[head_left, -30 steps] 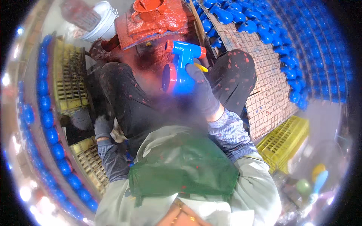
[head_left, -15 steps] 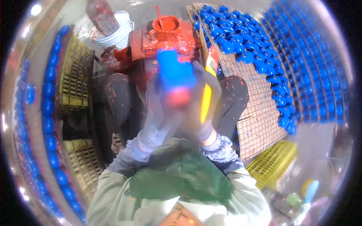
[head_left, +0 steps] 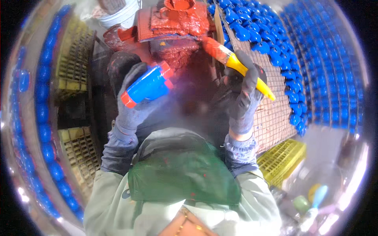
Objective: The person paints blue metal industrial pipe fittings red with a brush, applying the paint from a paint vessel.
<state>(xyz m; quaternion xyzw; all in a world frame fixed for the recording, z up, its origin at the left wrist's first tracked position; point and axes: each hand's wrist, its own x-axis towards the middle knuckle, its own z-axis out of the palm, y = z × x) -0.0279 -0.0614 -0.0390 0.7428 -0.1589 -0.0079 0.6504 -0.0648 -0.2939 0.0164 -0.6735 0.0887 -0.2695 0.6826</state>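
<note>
My gloved left hand (head_left: 136, 94) is closed round a blue pipe fitting (head_left: 147, 85) with a side branch. Its two ends and the branch tip are red, and it lies tilted above my left knee. In my gloved right hand (head_left: 245, 92) is a paintbrush (head_left: 238, 65) with a yellow handle. The brush head, coated in red paint, points up and left, away from the fitting. Beyond my hands, a red paint pot (head_left: 180, 5) sits on a red-smeared stand (head_left: 173, 25).
Many blue parts (head_left: 275, 47) lie on a wire-grid board (head_left: 271, 122) at right, with further rows (head_left: 327, 70) beyond. Blue parts (head_left: 46, 133) also line a shelf at left. Yellow crates (head_left: 281, 161) stand on both sides. A white bucket (head_left: 118, 15) is at far left.
My hands have moved apart. The left has carried the fitting left and turned it on a slant; the right has swung the brush right, its head tilting left. The view has shifted slightly.
</note>
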